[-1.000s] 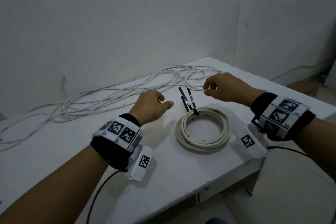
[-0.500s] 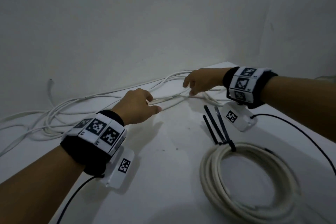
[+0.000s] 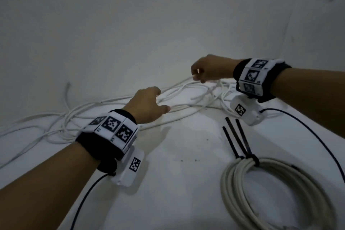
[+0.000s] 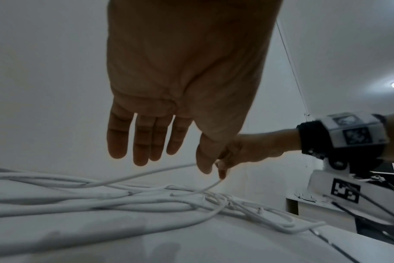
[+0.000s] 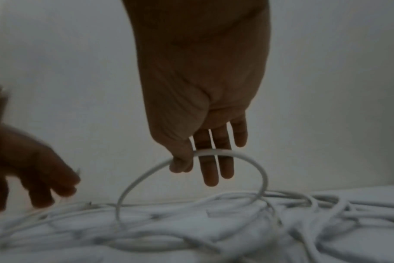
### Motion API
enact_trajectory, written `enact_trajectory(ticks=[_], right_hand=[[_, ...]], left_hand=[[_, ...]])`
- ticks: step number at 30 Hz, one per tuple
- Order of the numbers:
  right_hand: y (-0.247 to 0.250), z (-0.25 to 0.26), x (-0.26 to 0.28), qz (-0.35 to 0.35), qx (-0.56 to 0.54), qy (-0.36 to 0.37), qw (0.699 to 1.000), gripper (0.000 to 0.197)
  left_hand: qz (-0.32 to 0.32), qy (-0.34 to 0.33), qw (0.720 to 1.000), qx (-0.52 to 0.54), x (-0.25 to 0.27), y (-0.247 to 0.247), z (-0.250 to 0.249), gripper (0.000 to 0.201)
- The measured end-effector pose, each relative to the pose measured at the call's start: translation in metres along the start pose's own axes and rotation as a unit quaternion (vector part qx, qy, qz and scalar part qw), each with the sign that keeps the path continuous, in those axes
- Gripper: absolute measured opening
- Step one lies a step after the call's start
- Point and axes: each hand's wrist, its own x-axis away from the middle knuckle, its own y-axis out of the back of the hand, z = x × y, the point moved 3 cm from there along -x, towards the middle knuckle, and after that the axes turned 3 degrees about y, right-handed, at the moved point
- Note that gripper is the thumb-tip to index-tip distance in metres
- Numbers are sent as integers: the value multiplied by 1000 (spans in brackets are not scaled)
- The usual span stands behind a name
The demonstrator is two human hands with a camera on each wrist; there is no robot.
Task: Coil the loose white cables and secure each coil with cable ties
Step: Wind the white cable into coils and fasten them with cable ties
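Loose white cables [image 3: 78, 117] lie tangled along the back of the white table [image 3: 177, 183]. My right hand [image 3: 197, 78] pinches one strand of white cable [image 5: 214, 153] between thumb and forefinger and holds it lifted in an arch above the pile, the other fingers straight. My left hand [image 3: 158, 102] hovers just above the cables [image 4: 101, 199] with straight, spread fingers [image 4: 142, 142], holding nothing. A finished cream cable coil [image 3: 276, 198] lies at the front right, bound by black cable ties [image 3: 240, 142] whose tails stick up.
A plain white wall [image 3: 149, 24] rises directly behind the cables. Black sensor leads [image 3: 317, 136] run from both wrist units across the table. In the left wrist view the table's right edge [image 4: 349, 240] drops away, with dark furniture beyond.
The view has closed in on the loose cables. My right hand has picked up a strand and raised it off the pile. My left hand has reached forward over the cables.
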Motion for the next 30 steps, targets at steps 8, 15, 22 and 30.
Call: enact_trajectory(ticks=[8, 15, 22, 30], right_hand=[[126, 80, 46, -157, -46, 66, 984, 21], [198, 137, 106, -262, -93, 88, 957, 19], [211, 154, 178, -290, -287, 72, 910, 22], [101, 162, 219, -203, -600, 50, 773, 30]], left_hand=[[-159, -28, 985, 66, 40, 89, -28, 71], [-215, -59, 952, 211, 86, 150, -37, 35], [-178, -45, 922, 340, 131, 139, -12, 45], [-95, -81, 771, 624, 175, 153, -18, 45]])
